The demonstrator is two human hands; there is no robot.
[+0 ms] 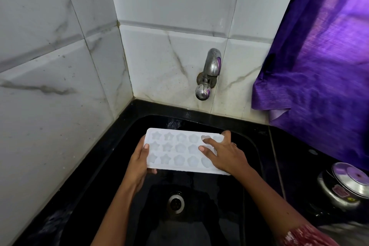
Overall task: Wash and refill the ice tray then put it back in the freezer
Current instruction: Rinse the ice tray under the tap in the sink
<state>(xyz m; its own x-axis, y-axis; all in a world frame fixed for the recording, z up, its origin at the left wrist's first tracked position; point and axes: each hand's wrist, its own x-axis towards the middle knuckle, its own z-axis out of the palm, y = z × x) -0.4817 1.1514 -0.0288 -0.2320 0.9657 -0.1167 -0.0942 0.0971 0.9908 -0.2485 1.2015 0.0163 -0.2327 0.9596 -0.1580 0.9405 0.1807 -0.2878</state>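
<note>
A white ice tray (179,150) with star and flower shaped cups is held level over the black sink (151,213), cups facing up. My left hand (139,163) grips its left end, thumb on top and fingers underneath. My right hand (223,154) lies over the tray's right end, fingers spread across the cups with fingertips pressing into them. A steel tap (209,72) sticks out of the tiled wall above and behind the tray; no water runs from it.
The sink drain (175,202) sits below the tray. White marble-look tiles line the left and back walls. A purple curtain (319,62) hangs at the right. A steel pressure cooker (345,185) stands on the black counter at the right.
</note>
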